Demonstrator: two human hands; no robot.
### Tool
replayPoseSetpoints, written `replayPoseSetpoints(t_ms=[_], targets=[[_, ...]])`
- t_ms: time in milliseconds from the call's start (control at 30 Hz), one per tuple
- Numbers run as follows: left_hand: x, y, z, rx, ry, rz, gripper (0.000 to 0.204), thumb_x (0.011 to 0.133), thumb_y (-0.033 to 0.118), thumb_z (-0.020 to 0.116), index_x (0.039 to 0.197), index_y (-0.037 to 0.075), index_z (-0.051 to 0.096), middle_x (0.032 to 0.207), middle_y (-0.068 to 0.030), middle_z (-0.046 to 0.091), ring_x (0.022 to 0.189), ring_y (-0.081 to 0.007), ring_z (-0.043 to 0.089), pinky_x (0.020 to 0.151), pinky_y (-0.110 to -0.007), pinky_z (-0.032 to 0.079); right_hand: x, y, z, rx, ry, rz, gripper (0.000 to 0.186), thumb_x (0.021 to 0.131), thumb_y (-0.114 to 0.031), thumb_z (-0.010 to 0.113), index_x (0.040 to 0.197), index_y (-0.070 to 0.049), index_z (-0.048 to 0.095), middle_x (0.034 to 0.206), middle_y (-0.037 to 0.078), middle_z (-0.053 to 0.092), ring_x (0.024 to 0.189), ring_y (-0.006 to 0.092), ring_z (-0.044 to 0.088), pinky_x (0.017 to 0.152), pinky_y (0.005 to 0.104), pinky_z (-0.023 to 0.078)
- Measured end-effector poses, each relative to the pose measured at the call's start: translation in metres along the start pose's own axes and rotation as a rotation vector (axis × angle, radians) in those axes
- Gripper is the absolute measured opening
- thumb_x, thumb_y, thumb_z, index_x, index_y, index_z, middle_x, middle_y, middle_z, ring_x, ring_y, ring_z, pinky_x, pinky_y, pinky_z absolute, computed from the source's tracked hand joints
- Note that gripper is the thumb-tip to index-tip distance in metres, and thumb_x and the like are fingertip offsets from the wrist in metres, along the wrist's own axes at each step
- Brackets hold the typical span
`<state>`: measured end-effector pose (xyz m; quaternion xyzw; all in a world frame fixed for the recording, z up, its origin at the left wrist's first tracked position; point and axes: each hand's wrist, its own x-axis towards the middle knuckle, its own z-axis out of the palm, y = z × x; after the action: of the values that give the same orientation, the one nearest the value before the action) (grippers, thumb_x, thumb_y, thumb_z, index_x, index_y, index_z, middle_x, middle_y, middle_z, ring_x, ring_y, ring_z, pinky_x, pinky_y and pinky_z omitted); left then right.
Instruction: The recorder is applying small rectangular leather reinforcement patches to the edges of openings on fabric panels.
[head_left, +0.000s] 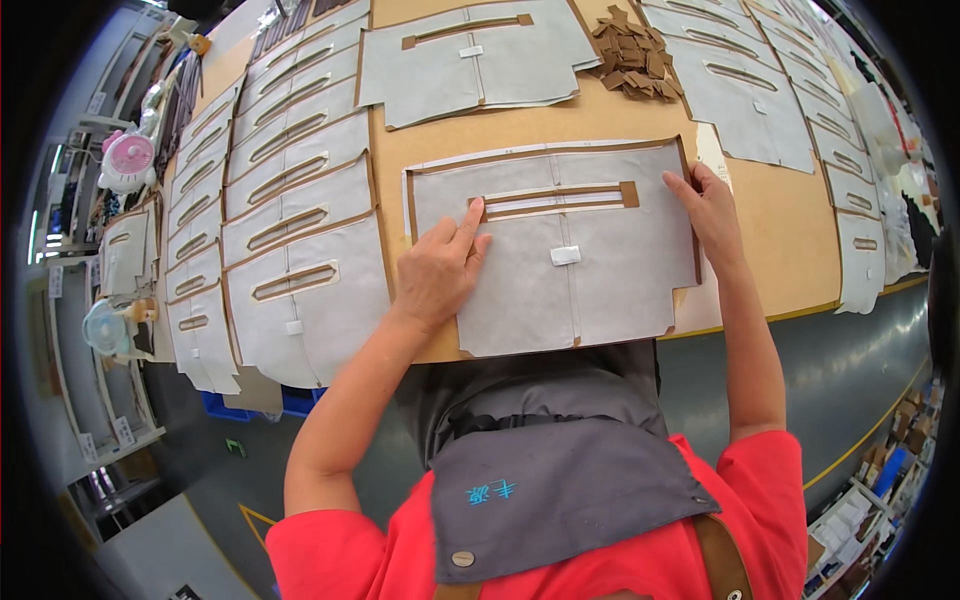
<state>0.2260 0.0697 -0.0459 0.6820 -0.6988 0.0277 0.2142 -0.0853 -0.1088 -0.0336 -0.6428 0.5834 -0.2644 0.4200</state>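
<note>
On the worktop (780,225), the right hand (712,215), pinching the grey panel (630,268), should hold it flat while the left hand (440,272), gripping nothing, presses one fingertip evenly at the slot (560,199).

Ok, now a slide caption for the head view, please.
Left hand and right hand touch a grey panel beside similar panels.

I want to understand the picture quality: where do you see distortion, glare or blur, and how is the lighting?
Head view: fisheye bending curves the table's front edge, and the corners go black; head view: pale glare on the grey floor at right; head view: nearest grey panel fairly evenly lit and sharp, left shelves looking softer.
</note>
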Motion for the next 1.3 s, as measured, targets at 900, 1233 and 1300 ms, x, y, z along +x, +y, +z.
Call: replayPoseSetpoints(t_ms=[900,1233,1300], targets=[[0.196,-0.225,-0.016,-0.558,0.192,-0.785,0.040,0.087,0.038,0.077,0.095,-0.001,0.073,0.069,0.0024,0.057,0.062,-0.0083,0.047,0.061,-0.028,0.040,0.266,-0.120,0.096,-0.091,0.176,-0.484,0.034,0.093,-0.035,0.064,0.097,-0.002,0.068,0.092,0.020,0.070,0.090,0.0398,0.066,0.080,0.0436,0.051],[0.224,-0.088,0.013,-0.386,0.269,-0.113,0.018,0.095,0.021,0.068,0.101,0.006,0.075,0.072,-0.0067,0.063,0.060,-0.0154,0.054,0.060,-0.031,0.045,0.264,-0.011,-0.037,-0.318,0.282,-0.335,0.026,0.097,-0.022,0.057,0.112,-0.005,0.069,0.101,0.016,0.072,0.098,0.0315,0.068,0.087,0.0391,0.051],[0.238,-0.053,0.024,-0.415,0.233,-0.009,0.020,0.095,0.021,0.069,0.102,0.003,0.074,0.079,-0.0072,0.068,0.061,-0.0111,0.052,0.059,-0.028,0.044,0.250,-0.006,-0.023,-0.355,0.236,-0.342,0.027,0.098,-0.019,0.056,0.117,-0.004,0.068,0.103,0.014,0.072,0.100,0.0282,0.068,0.090,0.0354,0.051]])
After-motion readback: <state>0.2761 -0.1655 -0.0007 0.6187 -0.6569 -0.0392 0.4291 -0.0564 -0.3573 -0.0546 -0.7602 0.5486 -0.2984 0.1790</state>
